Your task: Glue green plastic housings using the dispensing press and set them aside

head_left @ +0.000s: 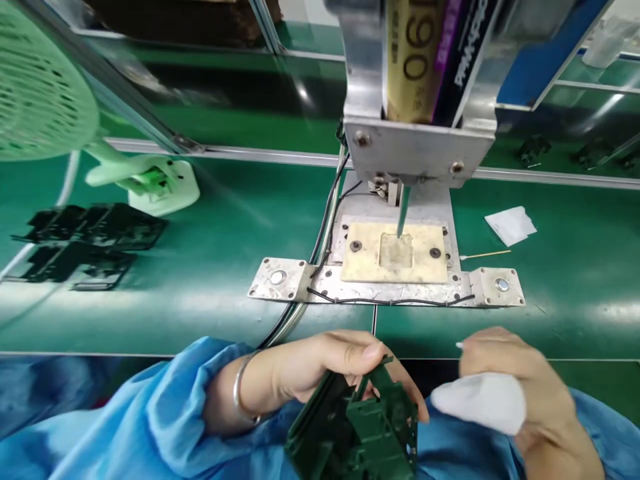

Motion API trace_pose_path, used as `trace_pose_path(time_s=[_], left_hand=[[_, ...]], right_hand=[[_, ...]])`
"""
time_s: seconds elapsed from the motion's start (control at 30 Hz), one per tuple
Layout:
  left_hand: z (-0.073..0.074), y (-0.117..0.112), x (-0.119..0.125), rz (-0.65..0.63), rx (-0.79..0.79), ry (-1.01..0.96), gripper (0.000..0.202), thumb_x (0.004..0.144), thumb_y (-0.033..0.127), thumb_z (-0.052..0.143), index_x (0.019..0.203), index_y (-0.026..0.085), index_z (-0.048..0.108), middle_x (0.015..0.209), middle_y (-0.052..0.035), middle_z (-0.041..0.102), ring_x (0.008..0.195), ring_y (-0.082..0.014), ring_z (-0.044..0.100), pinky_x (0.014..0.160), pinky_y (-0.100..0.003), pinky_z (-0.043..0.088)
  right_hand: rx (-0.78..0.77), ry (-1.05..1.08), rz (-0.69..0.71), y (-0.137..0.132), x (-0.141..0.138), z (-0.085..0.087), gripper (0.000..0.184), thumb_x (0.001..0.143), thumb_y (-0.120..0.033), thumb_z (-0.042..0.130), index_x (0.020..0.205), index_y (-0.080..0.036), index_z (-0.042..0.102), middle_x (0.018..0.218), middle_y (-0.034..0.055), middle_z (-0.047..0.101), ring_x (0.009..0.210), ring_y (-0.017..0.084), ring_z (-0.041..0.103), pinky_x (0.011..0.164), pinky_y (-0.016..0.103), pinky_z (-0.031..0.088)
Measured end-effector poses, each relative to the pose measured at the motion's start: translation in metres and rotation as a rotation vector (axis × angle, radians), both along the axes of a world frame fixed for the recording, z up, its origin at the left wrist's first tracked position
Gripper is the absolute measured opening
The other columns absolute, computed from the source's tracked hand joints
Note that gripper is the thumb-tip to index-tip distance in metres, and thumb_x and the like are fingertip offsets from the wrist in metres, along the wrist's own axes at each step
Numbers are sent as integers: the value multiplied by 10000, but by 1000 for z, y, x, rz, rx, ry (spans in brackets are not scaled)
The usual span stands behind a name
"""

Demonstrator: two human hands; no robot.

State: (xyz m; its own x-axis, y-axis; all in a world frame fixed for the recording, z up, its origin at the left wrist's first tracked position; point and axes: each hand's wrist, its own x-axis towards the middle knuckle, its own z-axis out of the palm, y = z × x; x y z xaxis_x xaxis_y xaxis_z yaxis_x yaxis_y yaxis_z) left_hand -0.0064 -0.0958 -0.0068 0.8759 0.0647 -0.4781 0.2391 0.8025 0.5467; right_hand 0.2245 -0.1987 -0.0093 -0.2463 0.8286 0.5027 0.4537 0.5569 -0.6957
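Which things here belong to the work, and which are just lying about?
In use:
dark green part, in the left hand
white item, at the right hand
metal machine, possibly

Probably just nearby:
green fan
white scrap
cotton swab

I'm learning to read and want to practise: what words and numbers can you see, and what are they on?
"190": sideways on the gold panel of the machine's label.
"PPM": sideways on the black panel; the letters after it are too blurred.
Too small or blurred: the other marks on the gold panel and purple stripe.
No readable text on the green plastic part in the left hand.
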Motion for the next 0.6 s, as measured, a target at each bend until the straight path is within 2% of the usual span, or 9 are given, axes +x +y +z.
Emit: trace_pose_path(time_s=[0.07, 0.13, 0.2, 0.3, 0.4, 0.47, 0.5, 0.53, 0.6], left_hand=[[-1, -4, 2, 36, 34, 104, 554, 609, 619, 772, 814, 105, 773, 689, -69, 668, 599, -155, 536, 550, -233, 387], [-1, -7, 2, 31, 58, 181, 544, 558, 630, 799, 692, 109, 717, 592, -26, 579, 529, -118, 446, 500, -221, 313], [0, -9, 1, -5, 84, 199, 588, 515, 676, 795, 609, 117, 638, 556, -7, 514, 505, -108, 401, 481, -227, 280], [-1, -7, 1, -21, 190, 155, 610, 557, 716, 751, 597, 124, 608, 582, -11, 501, 554, -123, 422, 506, -234, 314], [0, -3, 0, -51, 315, 2, 628, 679, 725, 675, 824, 116, 719, 750, -54, 623, 719, -180, 532, 643, -265, 433], [2, -3, -1, -64, 376, -127, 643, 774, 693, 622, 1055, 122, 714, 931, -88, 678, 854, -220, 589, 782, -309, 478], [3, -4, -2, -37, 417, -190, 618, 805, 646, 630, 1148, 134, 683, 998, -96, 681, 898, -229, 607, 826, -322, 487], [4, -6, -3, 24, 484, -245, 589, 814, 580, 670, 1225, 159, 642, 1054, -98, 677, 930, -233, 623, 855, -326, 494], [4, -12, -6, 230, 701, -303, 623, 773, 402, 785, 1328, 233, 556, 1147, -88, 649, 999, -240, 633, 897, -327, 506]], right_hand=[[-47, 99, 241, 17, -21, 8, 653, 1071, -570, 215, 706, -181, 591, 611, -10, 434, 477, 114, 419, 503, 284, 333], [-48, 133, 329, 30, -35, 5, 679, 1063, -602, 200, 608, -174, 466, 589, -27, 341, 454, 99, 314, 481, 292, 243], [-34, 119, 352, 35, -42, -1, 708, 1040, -661, 191, 579, -169, 406, 597, -30, 304, 465, 97, 263, 490, 296, 201], [-69, 113, 362, 30, -39, -6, 700, 1030, -681, 231, 639, -161, 493, 632, -28, 327, 488, 98, 281, 501, 293, 197], [-98, 110, 326, 20, -32, -6, 651, 1046, -643, 243, 820, -160, 616, 659, -23, 387, 493, 99, 344, 507, 288, 243], [-82, 137, 242, 9, -28, -12, 614, 1044, -640, 251, 958, -186, 654, 665, -16, 431, 498, 111, 403, 512, 289, 297], [-57, 173, 143, 2, -25, -17, 610, 1037, -651, 248, 1003, -200, 658, 692, 0, 469, 519, 129, 451, 518, 295, 339], [-19, 215, -3, -7, -22, -24, 606, 1033, -653, 232, 1035, -218, 654, 746, 22, 507, 561, 156, 505, 525, 303, 388], [32, 261, -361, -25, -14, -41, 558, 1045, -597, 195, 1105, -241, 620, 946, 83, 557, 727, 235, 600, 582, 355, 496]])
